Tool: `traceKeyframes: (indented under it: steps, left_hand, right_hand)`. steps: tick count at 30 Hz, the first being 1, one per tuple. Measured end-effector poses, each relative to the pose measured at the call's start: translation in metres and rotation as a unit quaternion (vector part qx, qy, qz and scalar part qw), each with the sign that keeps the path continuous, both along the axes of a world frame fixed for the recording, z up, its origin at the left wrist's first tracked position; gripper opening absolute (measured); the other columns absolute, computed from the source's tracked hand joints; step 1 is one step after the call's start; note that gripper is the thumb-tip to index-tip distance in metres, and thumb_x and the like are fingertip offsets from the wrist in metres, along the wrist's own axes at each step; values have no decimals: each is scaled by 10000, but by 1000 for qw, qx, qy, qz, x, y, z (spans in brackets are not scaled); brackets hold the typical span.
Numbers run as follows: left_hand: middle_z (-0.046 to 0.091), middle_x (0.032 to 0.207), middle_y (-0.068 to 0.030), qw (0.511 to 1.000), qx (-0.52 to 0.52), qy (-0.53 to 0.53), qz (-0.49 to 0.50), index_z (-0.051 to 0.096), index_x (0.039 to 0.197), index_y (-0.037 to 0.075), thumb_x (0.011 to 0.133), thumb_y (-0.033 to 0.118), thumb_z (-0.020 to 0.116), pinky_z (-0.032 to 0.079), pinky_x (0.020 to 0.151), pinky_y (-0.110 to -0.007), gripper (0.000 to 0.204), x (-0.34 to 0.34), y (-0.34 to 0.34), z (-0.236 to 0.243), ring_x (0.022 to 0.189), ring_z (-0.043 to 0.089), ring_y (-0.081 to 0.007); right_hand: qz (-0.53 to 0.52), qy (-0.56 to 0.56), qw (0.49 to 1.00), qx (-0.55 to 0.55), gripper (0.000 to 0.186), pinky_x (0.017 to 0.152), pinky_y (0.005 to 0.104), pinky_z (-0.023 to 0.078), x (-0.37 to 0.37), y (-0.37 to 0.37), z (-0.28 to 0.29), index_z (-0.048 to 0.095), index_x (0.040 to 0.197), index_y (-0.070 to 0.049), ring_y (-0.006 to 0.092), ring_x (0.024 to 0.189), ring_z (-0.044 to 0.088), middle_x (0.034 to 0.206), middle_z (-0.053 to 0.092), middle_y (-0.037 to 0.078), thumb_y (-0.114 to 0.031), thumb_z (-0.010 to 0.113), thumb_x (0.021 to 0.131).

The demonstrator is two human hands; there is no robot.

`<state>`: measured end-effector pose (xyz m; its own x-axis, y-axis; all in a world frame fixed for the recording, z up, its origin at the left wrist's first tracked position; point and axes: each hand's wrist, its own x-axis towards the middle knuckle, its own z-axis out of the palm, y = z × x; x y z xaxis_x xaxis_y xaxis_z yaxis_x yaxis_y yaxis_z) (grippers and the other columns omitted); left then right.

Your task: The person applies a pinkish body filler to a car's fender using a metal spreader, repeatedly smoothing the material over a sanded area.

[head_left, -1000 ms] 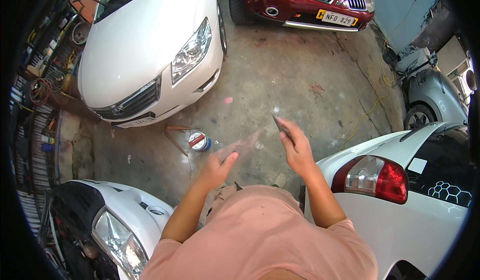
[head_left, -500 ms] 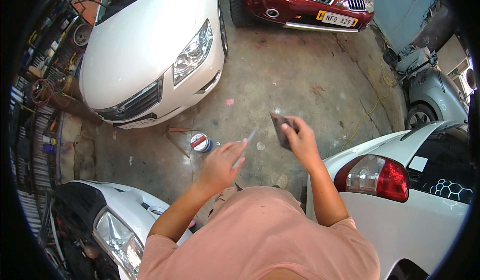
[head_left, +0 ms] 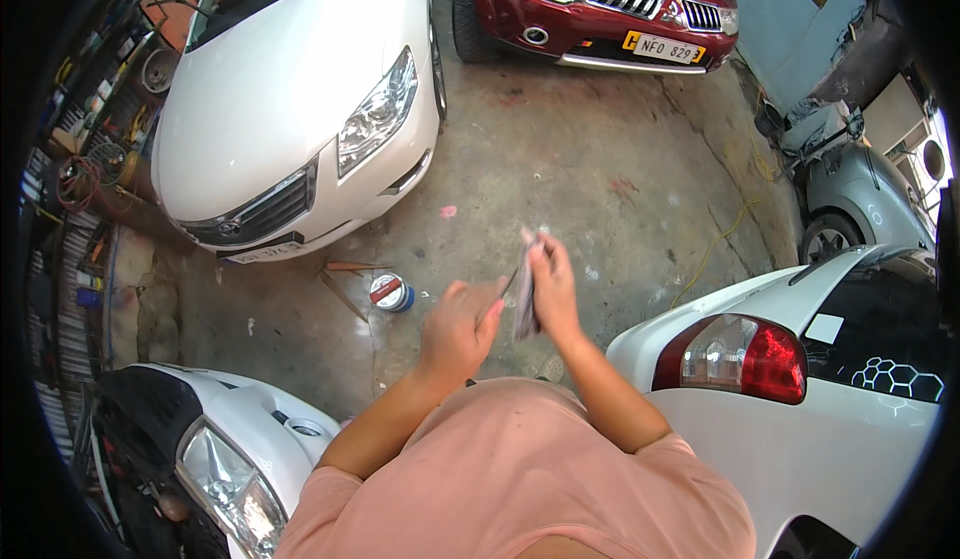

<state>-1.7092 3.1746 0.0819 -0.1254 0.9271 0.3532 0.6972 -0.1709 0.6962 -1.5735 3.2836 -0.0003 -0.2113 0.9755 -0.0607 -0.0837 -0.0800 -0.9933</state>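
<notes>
My left hand is closed around a thin flat blade, seen almost edge-on and partly hidden by the fingers. Just to its right, my right hand grips a dark, flat plate-like piece, blurred by motion and also turned nearly edge-on. The blade's tip lies close against this plate; whether they touch I cannot tell. Both hands are raised in front of my body above the concrete floor. Beyond the left hand stands a blue and white can with a dark red item lying across its top.
Wooden strips lie beside the can. A white car and a dark red car face me. Another white car is close at left, and a white car's rear at right. A yellow cord crosses the floor.
My right hand has moved left toward the left hand, turning the dark plate from a broad face to nearly edge-on. The thin blade now meets or nears it. The view has shifted slightly.
</notes>
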Motion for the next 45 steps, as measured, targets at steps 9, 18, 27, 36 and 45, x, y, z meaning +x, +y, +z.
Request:
traceKeyframes:
  steps: [9,18,27,36,45]
  left_hand:
    - [707,1015,-35,748,-82,-654,76,679,1157,-33,1022,189,589,519,905,-322,275,18,13,-19,1032,633,-130]
    - [574,736,63,851,-391,-316,-151,736,874,9,937,240,726,376,611,-241,240,-31,9,-29,698,488,-42]
    - [625,740,19,885,-203,-418,13,676,788,38,955,232,690,440,666,-262,256,-64,43,-21,712,552,-77]
    - [659,1138,-87,928,-249,-240,-140,665,1177,6,1011,244,586,470,931,-306,300,-50,20,-70,1032,585,-150]
    - [664,1190,-83,904,-164,-395,-19,627,1265,-2,1041,277,564,471,981,-327,363,-21,42,-57,1121,598,-164]
  right_hand:
    - [97,276,903,-315,436,925,356,534,27,-11,23,608,1291,-44,171,1004,649,1125,677,62,-295,717,951]
    - [243,19,955,-169,325,863,300,506,63,15,68,715,1085,-10,138,939,627,1006,699,36,-296,713,930]
    - [253,-12,946,-200,344,838,302,510,72,5,63,721,1101,-10,144,927,633,1002,703,42,-303,723,920]
    - [189,20,962,-194,262,858,299,506,85,11,44,709,1006,-42,133,937,625,964,700,21,-294,717,934]
    - [174,93,953,-230,380,864,310,520,88,25,30,651,1177,-12,150,941,643,1017,693,44,-306,720,946]
